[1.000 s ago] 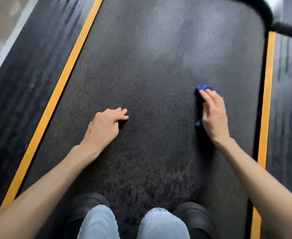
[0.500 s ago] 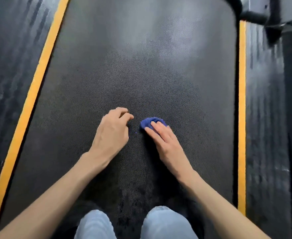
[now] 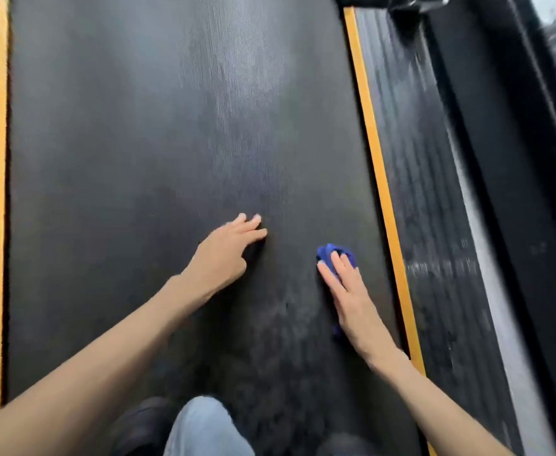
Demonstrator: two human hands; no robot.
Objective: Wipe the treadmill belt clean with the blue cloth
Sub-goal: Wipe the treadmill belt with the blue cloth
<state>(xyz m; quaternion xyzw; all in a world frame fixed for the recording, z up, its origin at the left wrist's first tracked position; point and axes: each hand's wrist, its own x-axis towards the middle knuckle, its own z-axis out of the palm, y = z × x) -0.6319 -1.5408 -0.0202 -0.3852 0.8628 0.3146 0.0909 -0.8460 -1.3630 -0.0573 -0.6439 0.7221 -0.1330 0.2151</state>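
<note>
Blue cloth pressed flat under right hand mid-wipe; left hand braces, fingers spread; belt ahead seemingly unwiped.

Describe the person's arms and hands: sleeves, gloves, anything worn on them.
The left forearm and right forearm are bare right to the frame's edge, with no sleeves in view. The left hand and right hand wear no gloves. No watch, bracelet or ring can be made out, though the picture is slightly blurred.
</note>
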